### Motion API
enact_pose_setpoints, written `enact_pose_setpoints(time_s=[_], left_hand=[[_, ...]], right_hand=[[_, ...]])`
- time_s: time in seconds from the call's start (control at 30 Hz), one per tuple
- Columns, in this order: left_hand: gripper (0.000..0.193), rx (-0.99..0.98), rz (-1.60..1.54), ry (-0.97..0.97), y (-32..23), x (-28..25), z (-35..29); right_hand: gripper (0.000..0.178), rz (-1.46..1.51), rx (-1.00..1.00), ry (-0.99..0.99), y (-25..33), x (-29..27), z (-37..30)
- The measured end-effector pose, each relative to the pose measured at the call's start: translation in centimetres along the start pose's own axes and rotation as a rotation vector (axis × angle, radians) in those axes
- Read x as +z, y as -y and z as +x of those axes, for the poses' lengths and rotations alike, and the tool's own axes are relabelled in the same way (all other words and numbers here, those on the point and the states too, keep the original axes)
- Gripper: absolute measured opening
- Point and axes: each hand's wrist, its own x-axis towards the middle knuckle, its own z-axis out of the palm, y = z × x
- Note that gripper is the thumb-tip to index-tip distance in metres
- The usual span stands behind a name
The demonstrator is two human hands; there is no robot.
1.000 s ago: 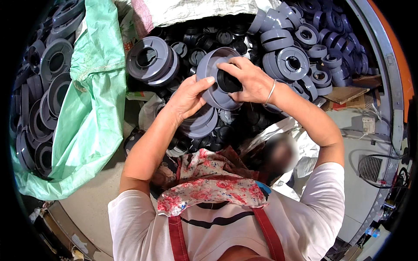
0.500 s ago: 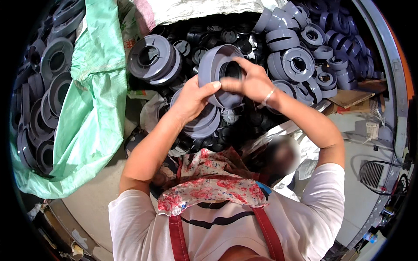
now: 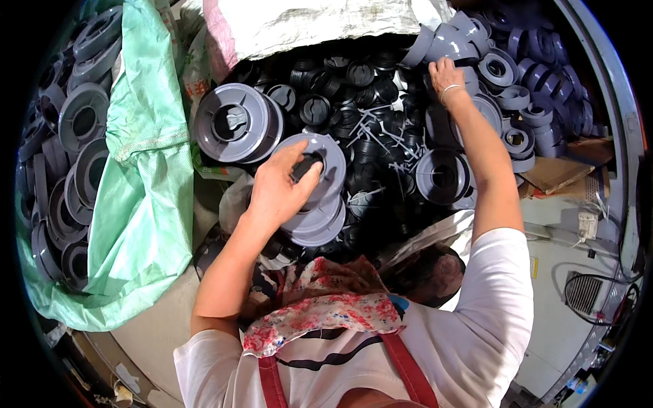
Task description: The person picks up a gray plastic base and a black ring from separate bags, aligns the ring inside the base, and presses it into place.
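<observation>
My left hand is over a flanged grey plastic ring on top of a short stack in front of me. Its thumb and fingers close round a black plastic cap in the ring's centre. My right hand reaches out to the far right pile, fingers curled over the edge of a grey plastic ring; its fingertips are partly hidden. Left of the middle stands another stack of flanged grey rings, a black cap with a grey tab in its centre.
Loose black caps and thin grey cross-shaped pieces fill the middle. A green woven sack with grey rings lies left, a white sack at the back. Cardboard and a black cable are at the right.
The grey ring that both hands held up is no longer in the air. My left hand has lowered onto the stack. My right hand has moved away to the far right pile.
</observation>
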Motion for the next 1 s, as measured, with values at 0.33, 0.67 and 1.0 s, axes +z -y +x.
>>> enact_pose_setpoints(time_s=[0.33,0.67,1.0], left_hand=[[0.047,0.284,0.031,0.174,0.8,2.3,0.0],[0.045,-0.029,-0.488,0.289,-1.0,4.2,-0.2],[0.039,-0.304,-1.045,-0.201,-0.2,0.6,2.1]], right_hand=[[0.022,0.304,-0.477,-0.013,0.5,-9.0,-10.9],[0.063,1.541,-0.601,0.08,2.0,-16.6,-11.5],[0.09,1.016,0.127,0.064,14.3,-7.2,4.0]])
